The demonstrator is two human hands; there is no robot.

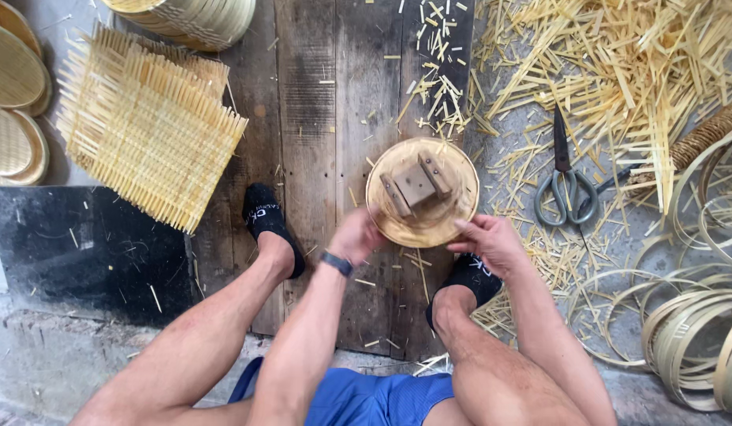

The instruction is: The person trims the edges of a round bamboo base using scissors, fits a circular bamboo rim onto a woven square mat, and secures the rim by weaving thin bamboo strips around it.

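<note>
Bamboo tray (pixel 449 217), round and shallow, is sitting at the centre of the frame on dark wooden planks (pixel 311 102), between the person's two black-socked feet. A wooden block form (pixel 416 186) with side cleats is lying inside it, probably pressing the woven bottom flat so the rim keeps its shape.

Left hand (pixel 356 235) is curling around the tray's lower left edge, fingers closed on the rim, and right hand (pixel 492 241) is gripping the lower right edge with fingers wrapped narrowly. Holding both sides this way seems to be steadying the round piece and letting it be turned against the floor.

Scissors (pixel 565 189) are lying to the right of the tray, near at hand, on a litter of bamboo offcuts (pixel 618 63) spreading across the upper right. Coiled bamboo strips (pixel 693 331) are piling up at the lower right edge. A square woven mat (pixel 149 126) with untrimmed ends is resting in the upper left, and finished round trays (pixel 15 102) are stacking along the far left edge, kept apart from the scraps.
</note>
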